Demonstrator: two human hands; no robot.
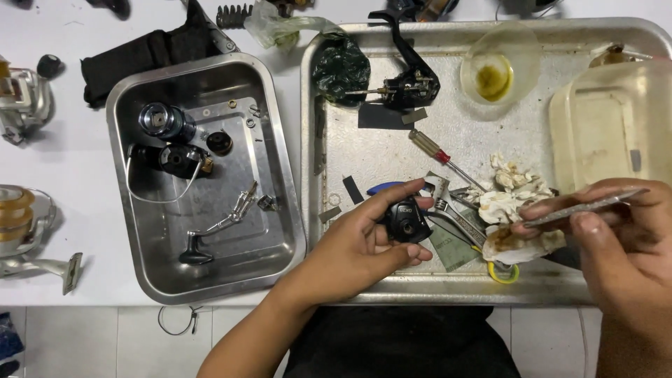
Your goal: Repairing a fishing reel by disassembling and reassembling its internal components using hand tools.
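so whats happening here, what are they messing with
A person is working over a large metal tray cluttered with tools. The left hand holds a small black reel part between thumb and fingers, while the right hand holds a thin flat metal tool pointed toward it. A red-handled screwdriver, a wrench and a stained rag lie in that tray. A smaller metal tray to the left holds loose reel parts, including a spool.
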